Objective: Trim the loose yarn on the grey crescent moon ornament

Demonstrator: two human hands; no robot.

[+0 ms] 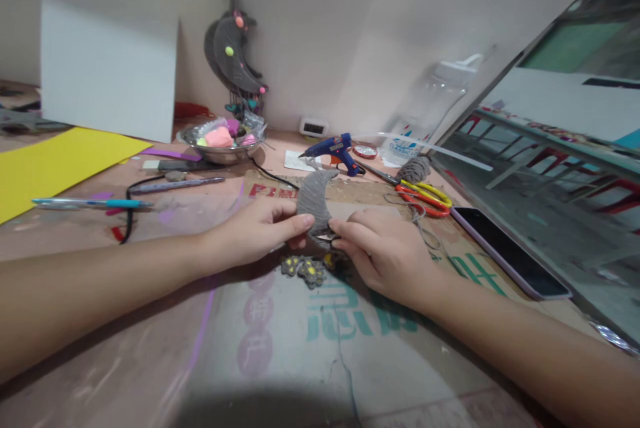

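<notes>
A grey crescent moon shape wrapped in yarn (315,201) stands upright over the flattened cardboard (310,341). My left hand (255,231) pinches its left edge, thumb and fingers closed on it. My right hand (385,248) pinches the lower tip of the same crescent, where a bare patch shows. Small grey paw-shaped pieces with yellow pads (305,269) lie on the cardboard just below both hands.
A blue glue gun (336,150), a ball of grey yarn (414,168) and orange-yellow scissors (425,196) lie behind. A phone (507,251) rests at right. A metal bowl of coloured clay (223,141), pens (90,203), yellow paper (55,161) and a finished dark moon (235,55) sit left and back.
</notes>
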